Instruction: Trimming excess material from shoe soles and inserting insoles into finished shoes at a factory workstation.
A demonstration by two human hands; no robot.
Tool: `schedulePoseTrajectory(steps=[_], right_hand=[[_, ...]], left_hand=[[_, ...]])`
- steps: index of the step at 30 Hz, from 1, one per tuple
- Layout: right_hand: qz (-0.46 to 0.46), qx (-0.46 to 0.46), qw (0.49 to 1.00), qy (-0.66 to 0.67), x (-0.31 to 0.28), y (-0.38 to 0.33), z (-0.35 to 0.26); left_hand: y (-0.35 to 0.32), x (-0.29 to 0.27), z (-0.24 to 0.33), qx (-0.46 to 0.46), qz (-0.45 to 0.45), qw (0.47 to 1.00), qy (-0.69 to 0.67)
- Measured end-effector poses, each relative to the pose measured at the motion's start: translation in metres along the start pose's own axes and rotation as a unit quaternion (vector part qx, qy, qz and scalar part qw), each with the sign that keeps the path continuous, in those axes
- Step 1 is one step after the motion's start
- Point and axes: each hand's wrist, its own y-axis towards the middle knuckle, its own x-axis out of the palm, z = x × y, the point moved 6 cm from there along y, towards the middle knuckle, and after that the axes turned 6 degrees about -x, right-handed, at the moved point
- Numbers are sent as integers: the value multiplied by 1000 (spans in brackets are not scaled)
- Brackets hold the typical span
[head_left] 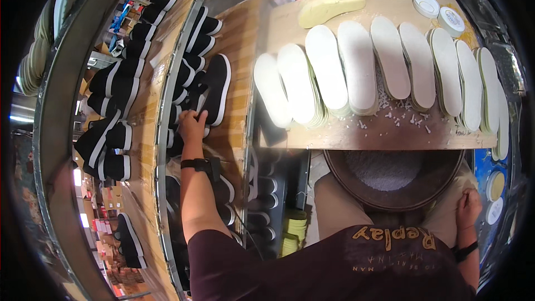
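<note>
My left hand [192, 127] reaches into the shelf rack on the left, its fingers curled at the end of a black shoe [194, 99] with a white sole edge. Right beside that shoe, another black slip-on shoe [216, 86] leans on the wooden shelf [237, 67]. My right hand [469, 210] rests closed by my right knee, and nothing shows in it. In front of me, white insoles [356, 61] stand in a row of stacks on the wooden work board [301, 138].
A dark round basin [393, 200] with pale crumbs sits between my legs under the board's edge. White scraps [401, 117] litter the board. A yellowish insole [332, 8] and round white tubs [426, 5] lie at its far side. More black shoes [114, 86] fill the outer shelf.
</note>
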Motion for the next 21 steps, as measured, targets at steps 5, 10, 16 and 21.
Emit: schedulePoseTrajectory(steps=[5,10,16,21], right_hand=[[0,-15,1000,25,2,8,-3],[9,-24,1000,14,4,9,-7],[-3,-20,1000,6,3,15,-9],[-22,-4,1000,-2,4,21,-12]], left_hand=[[2,-6,-13,-24,-208,978,19],[4,-33,88,-45,-184,972,-136],[50,-45,172,-3,-21,961,-275],[145,-2,226,30,57,997,-41]])
